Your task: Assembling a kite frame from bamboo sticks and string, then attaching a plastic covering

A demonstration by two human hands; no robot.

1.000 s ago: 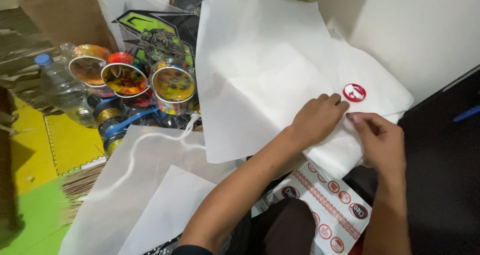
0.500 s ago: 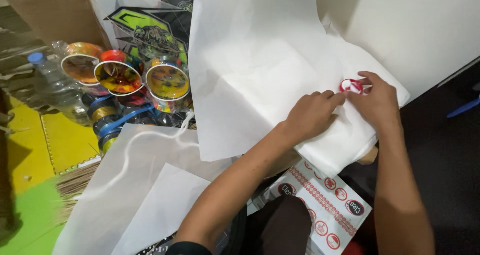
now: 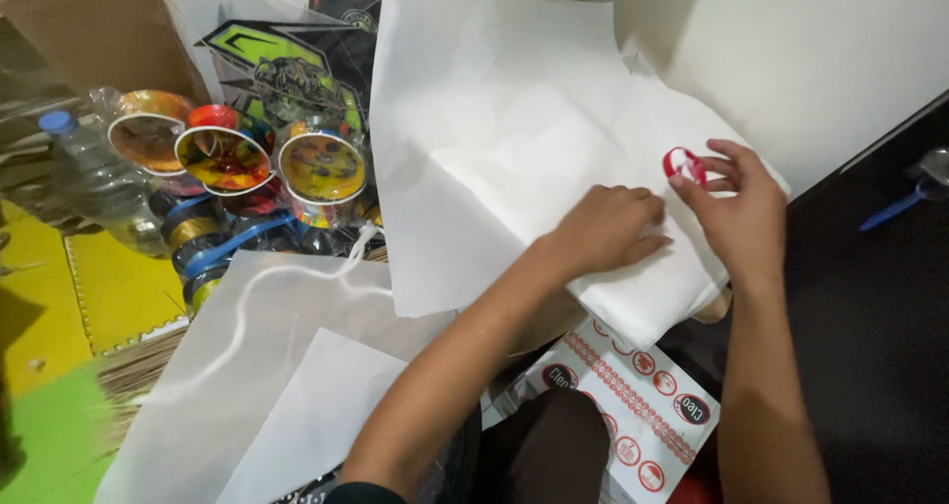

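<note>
Two hands at work on a white bag point(image 3: 514, 148), seen from the head camera only.

Left hand point(image 3: 608, 229): laid flat, fingers loose and spread, gripping nothing, just pressing the cloth down. Right hand point(image 3: 736, 212): thumb and forefinger pinched on a small red sticker point(image 3: 684, 164), curled into a loop just above the fingertips, near the bag's far right corner. Cannot tell whether any edge of it touches the cloth yet.

Below the wrists, toward the body: a sheet point(image 3: 633, 405) of more red round stickers. Well left of the left fingers: a cluster of bright round toys point(image 3: 321, 166) and a clear bottle point(image 3: 84, 178). Near the left forearm: a second bag point(image 3: 257, 346) with a white cord.

Judged from this, to do it well:
- Keep the left palm firm, close beside the spot, so the cloth lies taut and free of wrinkles.
- Uncurl the loop first; otherwise likely to stick to itself.
- Hold only by the rim, sparing the glue side from the fingertips.
- Lay one edge down, then smooth outward toward the pinch, pushing out air.
- Let go only once flat.
</note>
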